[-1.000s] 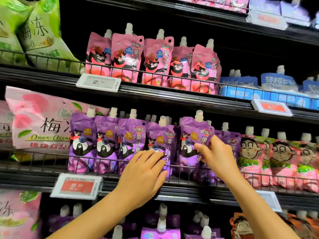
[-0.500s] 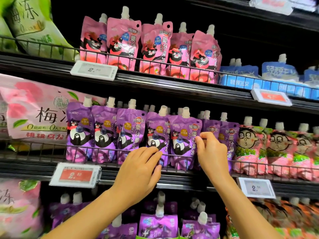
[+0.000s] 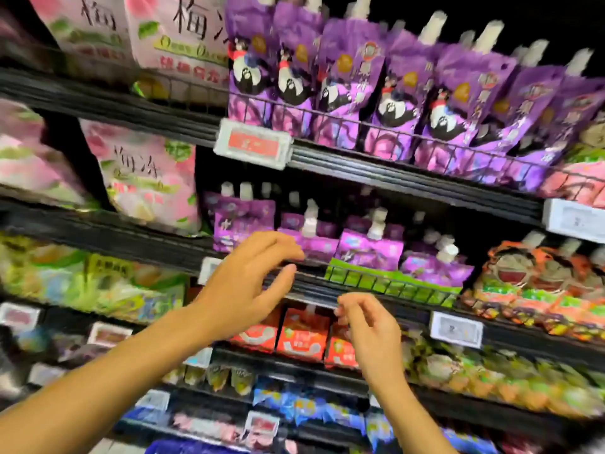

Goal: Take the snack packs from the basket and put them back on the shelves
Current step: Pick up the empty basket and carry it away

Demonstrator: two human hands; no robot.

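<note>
Both hands hung empty before the shelves.

The left hand [image 3: 244, 283] and right hand [image 3: 368, 326] held nothing, fingers loosely curled, in front of the shelf edge [image 3: 376, 172]; purple pouches [image 3: 386, 90] stood in a row above behind a wire rail.

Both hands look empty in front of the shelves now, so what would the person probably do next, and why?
Probably lower both hands toward the basket for another pack, though the basket is out of view. The left hand and right hand hold nothing, fingers loosely curled, apart from the goods. The purple bear pouches stand upright in a full row behind their wire rail.
</note>
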